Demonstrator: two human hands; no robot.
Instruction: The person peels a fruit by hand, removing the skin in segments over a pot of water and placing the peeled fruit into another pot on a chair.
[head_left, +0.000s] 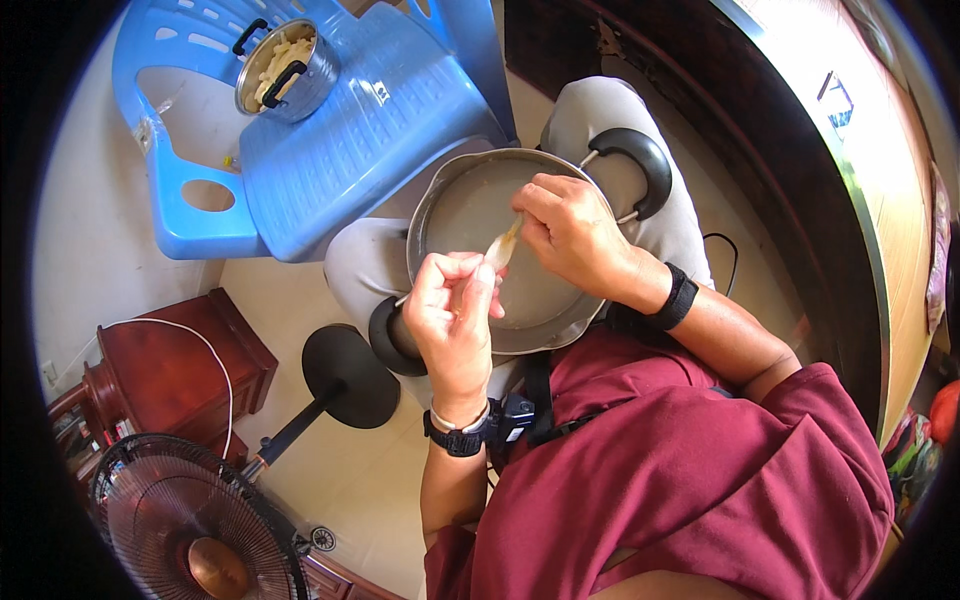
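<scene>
My left hand (455, 300) pinches a small pale food piece (500, 251) between thumb and fingers. At its upper, yellow-brown end, the fingertips of my right hand (568, 232) grip the same piece. I cannot tell exactly what food it is. Both hands are above a wide metal pan (525, 337) with black loop handles, which rests across my lap between my knees. The pan's inside looks dull grey; whether that is cloudy liquid or bare metal is unclear.
A blue plastic chair (367, 157) ahead to the left bears a steel pot (315, 86) of pale food pieces (283, 64). A pedestal fan (202, 517) and a reddish wooden cabinet (180, 360) stand at left. Dark wooden furniture (825, 247) curves along the right.
</scene>
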